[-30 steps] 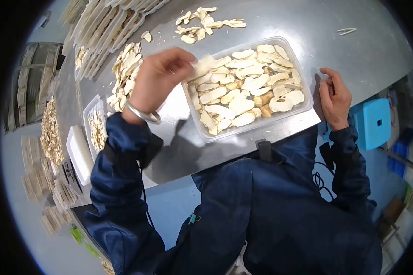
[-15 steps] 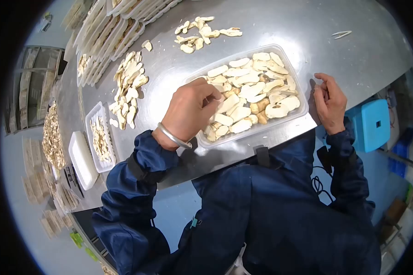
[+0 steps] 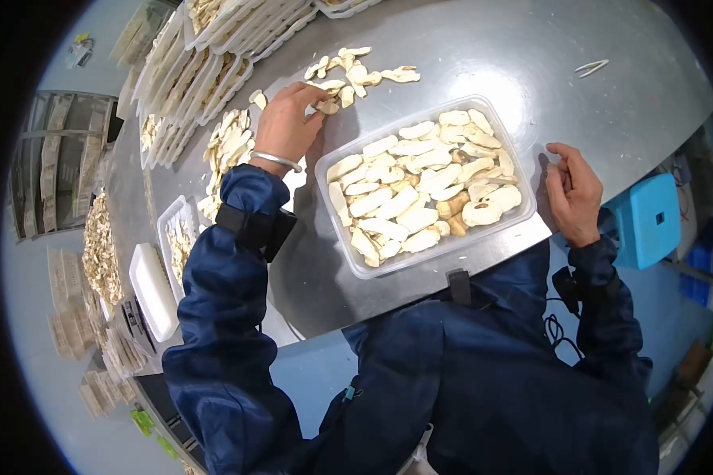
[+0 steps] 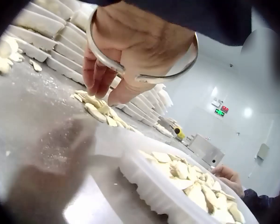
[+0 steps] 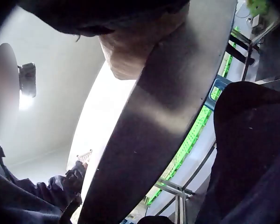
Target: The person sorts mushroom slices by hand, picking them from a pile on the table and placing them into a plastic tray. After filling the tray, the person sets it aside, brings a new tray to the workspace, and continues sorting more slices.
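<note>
My left hand [image 3: 287,127], with a metal bangle at the wrist, reaches to the small pile of pale mushroom slices [image 3: 356,73] at the back of the table. Its thumb and fingers pinch a mushroom slice [image 3: 327,107] at the near side of that pile. In the left wrist view the fingertips point down right at the pile [image 4: 97,112]. A clear plastic tray [image 3: 440,261] in front of me holds rows of mushroom slices laid flat, some browner. Beside its right side my right hand [image 3: 574,194] rests at the table edge, fingers loosely curled, holding nothing.
A longer heap of slices [image 3: 228,146] lies left of the tray. Stacked filled trays [image 3: 214,75] rise at the back left. A white ribbed tray [image 3: 166,226] and white lid-like piece [image 3: 152,289] sit at the left edge. Tweezers [image 3: 592,68] lie at the back right.
My left hand brought a slice over the left part of the tray, then moved away up and left to the small back pile. The right hand has stayed by the tray.
</note>
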Demonstrator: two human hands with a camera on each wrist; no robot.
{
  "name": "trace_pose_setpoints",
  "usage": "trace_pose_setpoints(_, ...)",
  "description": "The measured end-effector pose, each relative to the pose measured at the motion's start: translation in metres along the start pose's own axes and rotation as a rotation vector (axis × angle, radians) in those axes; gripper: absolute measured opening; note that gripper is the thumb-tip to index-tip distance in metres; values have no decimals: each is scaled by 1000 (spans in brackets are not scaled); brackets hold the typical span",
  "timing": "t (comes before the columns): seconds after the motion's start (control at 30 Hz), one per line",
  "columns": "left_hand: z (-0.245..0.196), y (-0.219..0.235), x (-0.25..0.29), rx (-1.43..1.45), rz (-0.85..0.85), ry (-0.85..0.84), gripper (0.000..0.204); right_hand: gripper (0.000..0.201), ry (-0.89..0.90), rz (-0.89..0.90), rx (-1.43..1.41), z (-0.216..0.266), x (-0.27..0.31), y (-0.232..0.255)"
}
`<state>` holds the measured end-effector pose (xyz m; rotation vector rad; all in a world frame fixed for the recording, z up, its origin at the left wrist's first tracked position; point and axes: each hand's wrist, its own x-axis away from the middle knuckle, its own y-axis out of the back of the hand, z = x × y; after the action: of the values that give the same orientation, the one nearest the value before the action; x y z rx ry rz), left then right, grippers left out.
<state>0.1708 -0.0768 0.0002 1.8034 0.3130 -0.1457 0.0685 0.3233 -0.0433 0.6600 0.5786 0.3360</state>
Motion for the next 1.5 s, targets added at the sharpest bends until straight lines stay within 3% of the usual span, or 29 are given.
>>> trace_pose_setpoints(0.4, 1, -4, -4, 11, 93, 28, 19, 23, 21, -6, 15, -2, 0, -1)
trace_pose_setpoints(0.63, 7, -10, -6, -19, -14, 9, 18, 23, 48, -10, 55, -2, 0, -1)
trace_pose_setpoints(0.73, -26, 19, 8, 211, -95, 29, 15, 23, 39, -5, 59, -2, 0, -1)
trace_pose_setpoints(0.8, -66, 33, 23, 477, 33, 31, 13, 22, 34, -1, 57, -2, 0, -2)
trace_pose_setpoints(0.93, -134, 28, 44, 590, 313, -17, 11, 22, 46, -8, 17, -3, -1, -3)
trace_pose_setpoints(1.0, -144, 14, 46, 610, 299, -57, 9, 22, 36, -22, 6, -2, 0, -2)
trace_pose_setpoints(1.17, -156, 10, 41, 565, 437, 51, 6, 22, 39, -29, 32, 0, 0, -2)
trace_pose_setpoints(1.3, -152, 6, 48, 432, 302, -99, 6, 22, 42, -21, 31, -1, 0, -1)
trace_pose_setpoints(1.4, -137, 6, 39, 489, 116, -77, 5, 22, 61, -28, 31, -3, 1, -2)
trace_pose_setpoints(1.43, -138, 11, 33, 452, 127, -1, 5, 22, 53, -24, 34, -2, 1, -2)
trace_pose_setpoints(1.5, -136, 7, 28, 426, 159, -43, 8, 21, 42, -17, 41, -1, 0, -1)
